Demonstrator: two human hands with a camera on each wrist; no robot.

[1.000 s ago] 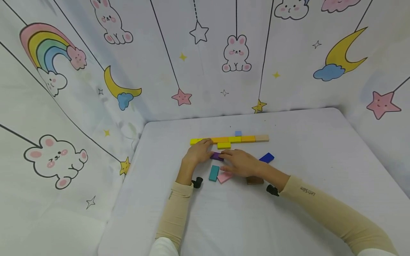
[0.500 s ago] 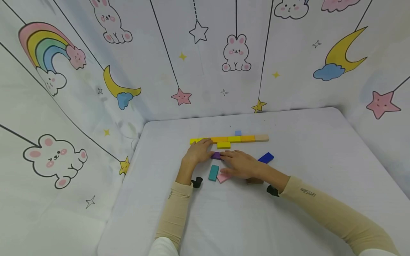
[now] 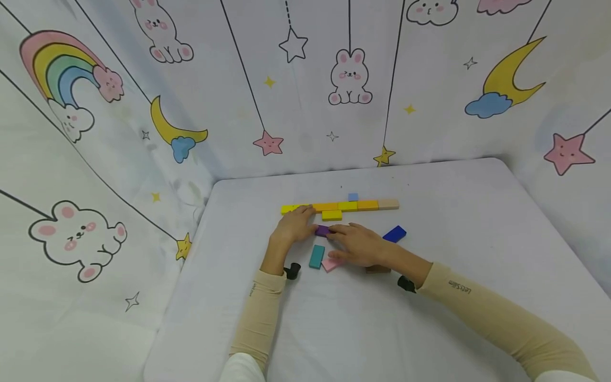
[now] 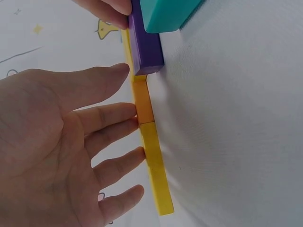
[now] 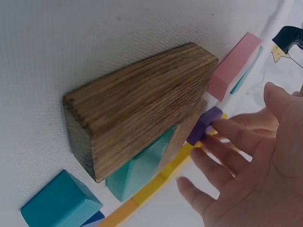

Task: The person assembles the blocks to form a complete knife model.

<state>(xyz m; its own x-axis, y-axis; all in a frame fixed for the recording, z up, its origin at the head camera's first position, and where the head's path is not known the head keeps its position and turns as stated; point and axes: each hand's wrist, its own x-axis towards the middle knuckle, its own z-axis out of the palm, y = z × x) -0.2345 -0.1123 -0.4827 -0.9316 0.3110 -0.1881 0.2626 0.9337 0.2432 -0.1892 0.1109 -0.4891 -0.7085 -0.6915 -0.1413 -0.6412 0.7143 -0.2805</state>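
Observation:
A purple block (image 3: 322,231) lies flat on the white table between my two hands. Beside its left end is the thumb of my left hand (image 3: 292,225). The other left fingers are loosely straight, their tips at the row of yellow and orange blocks (image 4: 152,156) in the left wrist view. From the other side, my right hand (image 3: 360,245) reaches over with extended fingers, its fingertips touching the purple block (image 5: 204,125). The right thumb stands apart in the right wrist view. Under the right palm, a pink block (image 3: 330,265) and a brown wooden block (image 3: 378,269) are partly hidden.
The row ends at the right in a beige block (image 3: 389,203). A yellow block (image 3: 331,215) lies against its near side, a light blue block (image 3: 352,197) behind it. Nearer lie a teal block (image 3: 316,257) and a dark blue block (image 3: 395,233). Printed cloth walls rise behind the table.
The head view has shifted very slightly. Both hands and the blocks keep almost the same places, with the right hand covering slightly more of the brown block.

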